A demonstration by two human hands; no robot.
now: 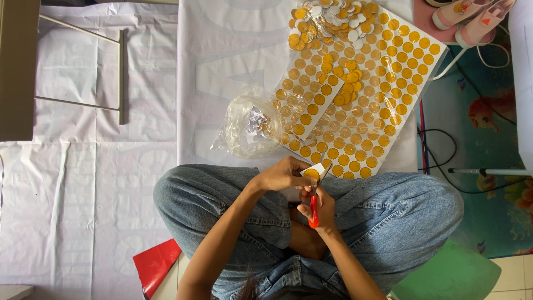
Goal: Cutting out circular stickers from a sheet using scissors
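Far left: I see a brown panel (15,66) at the edge, with a thin metal frame (119,78) lying on the white floor sheet (83,178).
Lower left: a red paper piece (155,265) pokes out beside my left knee.
Clear bag: a crumpled plastic bag (250,126) lies on the sheet just ahead of my legs, touching the sticker sheet's near corner.
Left hand: my left hand (283,175) has its grip closed on a small sticker piece (312,172), white with a yellow scalloped round, held over my lap.
Right hand: my right hand (317,210) has its grip closed through the handles of the red-handled scissors (315,208); the blades point up and meet the sticker piece.
Sticker sheet: a large sheet of yellow round stickers (361,94) lies slanted ahead of my knees, near the piece I hold.
Cut pile: a heap of cut rounds (333,16) sits on its far end.
Right: black cables (444,161) run over a patterned mat (488,166); a green sheet (449,275) lies by my right knee.
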